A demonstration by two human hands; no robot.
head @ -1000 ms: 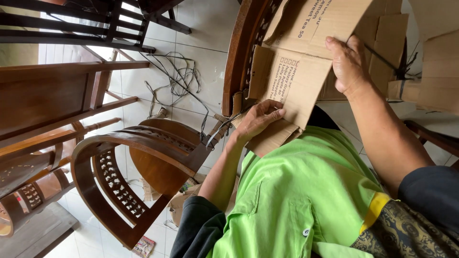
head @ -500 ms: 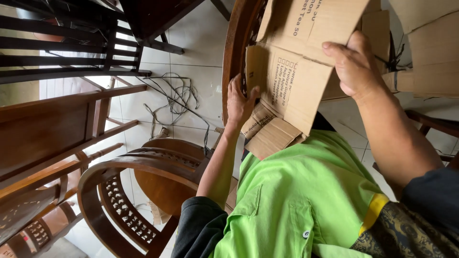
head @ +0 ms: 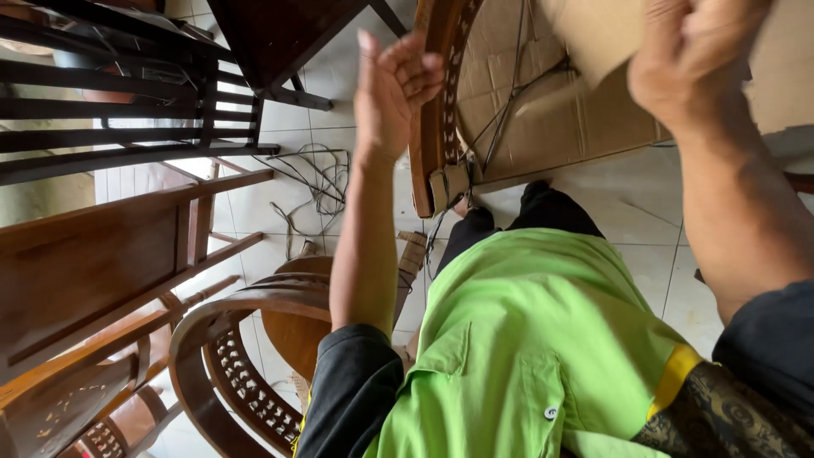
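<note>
My left hand (head: pixel 397 85) is raised, fingers loosely spread, and holds nothing. It hovers just left of a curved brown wooden chair frame (head: pixel 432 136) wrapped partly in cardboard (head: pixel 543 119). My right hand (head: pixel 688 61) is closed on the lower edge of a brown cardboard sheet (head: pixel 593 34) at the top of the view; most of that sheet is cut off by the frame. Below both arms are my bright green shirt (head: pixel 543 339) and dark sleeves.
A round wooden chair with a carved curved back (head: pixel 246 373) lies on the white tiled floor (head: pixel 636 220) at lower left. More dark wooden chairs (head: pixel 127 246) are stacked along the left. Loose cords (head: pixel 314 182) lie on the tiles.
My left hand let go of the folded cardboard and rose, fingers apart. My right hand lifted the cardboard sheet up, mostly out of view. The wrapped chair frame behind it now shows.
</note>
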